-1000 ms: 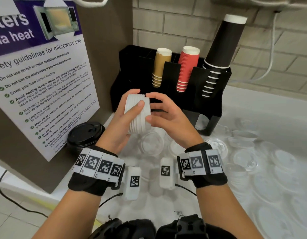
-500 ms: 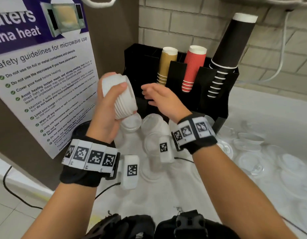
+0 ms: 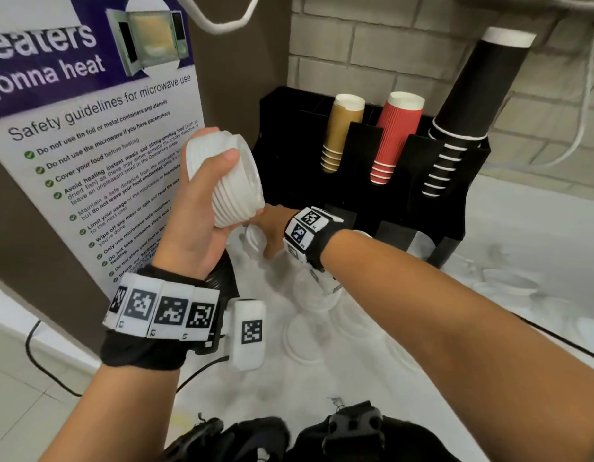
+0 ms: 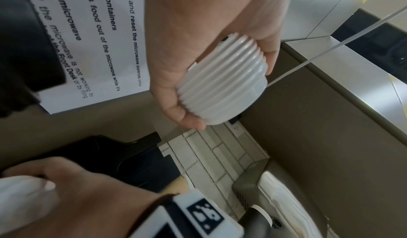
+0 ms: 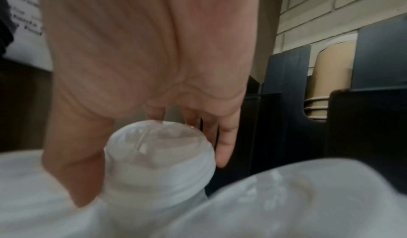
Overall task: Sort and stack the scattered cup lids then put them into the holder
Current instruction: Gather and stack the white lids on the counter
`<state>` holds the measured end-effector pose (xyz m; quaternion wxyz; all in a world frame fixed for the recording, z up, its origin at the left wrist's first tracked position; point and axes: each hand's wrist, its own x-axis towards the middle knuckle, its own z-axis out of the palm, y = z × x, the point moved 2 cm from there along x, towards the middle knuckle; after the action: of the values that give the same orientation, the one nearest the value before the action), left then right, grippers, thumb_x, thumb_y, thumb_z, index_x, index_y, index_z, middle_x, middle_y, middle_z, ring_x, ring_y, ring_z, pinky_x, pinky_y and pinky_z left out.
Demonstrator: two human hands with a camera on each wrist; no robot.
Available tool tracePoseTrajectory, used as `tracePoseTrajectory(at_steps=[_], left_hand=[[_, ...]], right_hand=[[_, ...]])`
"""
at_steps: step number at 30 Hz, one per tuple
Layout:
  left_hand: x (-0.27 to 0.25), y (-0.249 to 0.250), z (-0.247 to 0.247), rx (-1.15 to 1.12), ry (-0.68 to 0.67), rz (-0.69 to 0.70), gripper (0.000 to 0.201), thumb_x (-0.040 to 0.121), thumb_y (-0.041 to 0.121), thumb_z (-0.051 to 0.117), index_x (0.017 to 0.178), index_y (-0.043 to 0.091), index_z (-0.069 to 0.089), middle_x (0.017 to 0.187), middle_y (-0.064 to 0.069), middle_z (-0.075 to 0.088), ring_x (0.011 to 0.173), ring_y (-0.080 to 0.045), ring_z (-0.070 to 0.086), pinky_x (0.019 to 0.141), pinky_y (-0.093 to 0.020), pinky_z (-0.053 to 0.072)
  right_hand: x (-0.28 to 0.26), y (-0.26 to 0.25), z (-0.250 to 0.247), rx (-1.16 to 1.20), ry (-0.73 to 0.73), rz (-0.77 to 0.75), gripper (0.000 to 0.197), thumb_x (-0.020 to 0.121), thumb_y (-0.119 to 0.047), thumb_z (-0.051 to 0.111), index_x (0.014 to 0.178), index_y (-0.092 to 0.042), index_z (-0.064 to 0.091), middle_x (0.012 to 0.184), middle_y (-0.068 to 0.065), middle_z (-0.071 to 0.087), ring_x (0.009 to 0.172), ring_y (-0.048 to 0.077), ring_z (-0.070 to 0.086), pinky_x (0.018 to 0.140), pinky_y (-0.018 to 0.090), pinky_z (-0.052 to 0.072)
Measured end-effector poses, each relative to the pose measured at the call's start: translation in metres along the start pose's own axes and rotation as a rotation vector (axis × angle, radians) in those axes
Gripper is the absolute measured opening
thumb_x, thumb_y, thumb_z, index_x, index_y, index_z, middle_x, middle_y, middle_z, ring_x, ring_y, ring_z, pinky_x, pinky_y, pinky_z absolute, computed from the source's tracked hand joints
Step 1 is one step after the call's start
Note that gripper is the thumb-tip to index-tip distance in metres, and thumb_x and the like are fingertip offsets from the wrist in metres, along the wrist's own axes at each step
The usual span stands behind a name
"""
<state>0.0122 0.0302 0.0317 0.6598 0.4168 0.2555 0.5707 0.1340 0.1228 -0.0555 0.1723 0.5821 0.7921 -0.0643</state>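
My left hand (image 3: 219, 148) is raised in front of the poster and grips a stack of white ribbed lids (image 3: 232, 188) lying on its side. The left wrist view shows that stack (image 4: 222, 88) between thumb and fingers. Lower down, my right hand (image 3: 265, 231) reaches to the white counter just in front of the black holder (image 3: 449, 208). Its thumb and fingers close round a small pile of clear domed lids (image 5: 158, 147). That view is blurred. More clear lids (image 3: 309, 295) lie on the counter under my right wrist.
The holder carries stacks of kraft cups (image 3: 342, 135), red cups (image 3: 394, 138) and tall black cups (image 3: 469, 111). Several clear lids (image 3: 509, 281) lie scattered at the right. A black lid (image 3: 222, 278) shows behind my left wrist. The poster (image 3: 99, 145) stands close on the left.
My right hand let go of the white stack and dropped to the clear lids by the holder. My left hand lifted the white stack up and to the left.
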Motion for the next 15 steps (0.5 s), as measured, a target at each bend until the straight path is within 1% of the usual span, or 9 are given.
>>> tracePoseTrajectory(at_steps=[2, 4, 6, 7, 8, 9, 12, 13, 15], left_hand=[[0.0, 0.0, -0.002, -0.002, 0.0, 0.005, 0.053, 0.078, 0.031, 0.059, 0.128, 0.026, 0.044, 0.104, 0.004, 0.06, 0.088, -0.01, 0.066, 0.065, -0.03, 0.056], [0.001, 0.001, -0.003, 0.005, -0.008, 0.013, 0.046, 0.079, 0.031, 0.059, 0.123, 0.027, 0.046, 0.098, 0.008, 0.064, 0.087, -0.009, 0.067, 0.066, -0.029, 0.056], [0.001, 0.001, -0.003, 0.004, -0.009, 0.012, 0.04, 0.078, 0.031, 0.059, 0.117, 0.03, 0.05, 0.092, 0.011, 0.068, 0.086, -0.008, 0.068, 0.067, -0.029, 0.056], [0.001, 0.001, -0.002, 0.001, -0.008, 0.012, 0.038, 0.078, 0.031, 0.059, 0.115, 0.031, 0.051, 0.091, 0.011, 0.068, 0.086, -0.008, 0.068, 0.068, -0.029, 0.055], [0.001, 0.002, -0.001, -0.005, -0.008, 0.014, 0.039, 0.078, 0.031, 0.059, 0.116, 0.031, 0.051, 0.093, 0.011, 0.067, 0.087, -0.008, 0.067, 0.068, -0.03, 0.055], [0.001, 0.002, 0.0, -0.011, -0.01, 0.018, 0.04, 0.078, 0.03, 0.059, 0.117, 0.03, 0.049, 0.096, 0.009, 0.065, 0.087, -0.009, 0.066, 0.066, -0.03, 0.055], [0.0, 0.003, 0.002, -0.002, -0.023, 0.028, 0.046, 0.079, 0.029, 0.058, 0.123, 0.028, 0.043, 0.104, 0.005, 0.058, 0.089, -0.011, 0.064, 0.063, -0.031, 0.055], [0.0, 0.003, 0.002, -0.002, -0.022, 0.028, 0.046, 0.079, 0.029, 0.058, 0.123, 0.027, 0.043, 0.104, 0.005, 0.059, 0.09, -0.011, 0.064, 0.063, -0.031, 0.055], [0.0, 0.003, 0.002, -0.003, -0.026, 0.03, 0.045, 0.079, 0.029, 0.058, 0.122, 0.028, 0.045, 0.102, 0.006, 0.06, 0.088, -0.01, 0.065, 0.064, -0.031, 0.055]], right_hand=[[-0.011, 0.005, -0.006, 0.099, 0.031, 0.011, 0.092, 0.067, -0.043, 0.079, 0.142, -0.023, 0.031, 0.136, 0.01, 0.047, 0.118, 0.029, 0.052, 0.096, 0.042, 0.048], [-0.022, 0.01, -0.012, 0.165, -0.078, -0.002, 0.09, 0.066, -0.042, 0.08, 0.14, -0.025, 0.032, 0.133, 0.006, 0.05, 0.111, 0.023, 0.054, 0.091, 0.037, 0.05], [-0.032, 0.015, -0.017, 0.187, -0.304, -0.002, 0.098, 0.066, -0.042, 0.083, 0.144, -0.03, 0.026, 0.143, 0.002, 0.041, 0.121, 0.023, 0.049, 0.096, 0.037, 0.049], [-0.038, 0.018, -0.019, 0.205, -0.368, 0.009, 0.102, 0.066, -0.041, 0.085, 0.147, -0.032, 0.023, 0.148, 0.002, 0.037, 0.128, 0.024, 0.045, 0.099, 0.039, 0.047], [-0.041, 0.021, -0.022, 0.216, -0.362, 0.018, 0.103, 0.067, -0.04, 0.084, 0.148, -0.031, 0.022, 0.149, 0.002, 0.036, 0.13, 0.025, 0.043, 0.101, 0.038, 0.046], [-0.042, 0.025, -0.026, 0.206, -0.287, 0.025, 0.097, 0.071, -0.038, 0.082, 0.148, -0.026, 0.024, 0.147, 0.002, 0.039, 0.128, 0.023, 0.045, 0.1, 0.035, 0.046], [-0.036, 0.025, -0.03, 0.154, 0.012, 0.032, 0.068, 0.084, -0.03, 0.068, 0.144, -0.014, 0.039, 0.139, 0.006, 0.05, 0.121, 0.023, 0.051, 0.095, 0.029, 0.044], [-0.031, 0.02, -0.029, 0.162, 0.028, 0.031, 0.065, 0.085, -0.03, 0.067, 0.142, -0.012, 0.042, 0.137, 0.008, 0.052, 0.121, 0.023, 0.052, 0.095, 0.029, 0.043], [-0.02, 0.01, -0.02, 0.155, -0.033, 0.015, 0.065, 0.082, -0.036, 0.072, 0.136, -0.008, 0.049, 0.134, 0.009, 0.054, 0.12, 0.024, 0.052, 0.095, 0.028, 0.04]])
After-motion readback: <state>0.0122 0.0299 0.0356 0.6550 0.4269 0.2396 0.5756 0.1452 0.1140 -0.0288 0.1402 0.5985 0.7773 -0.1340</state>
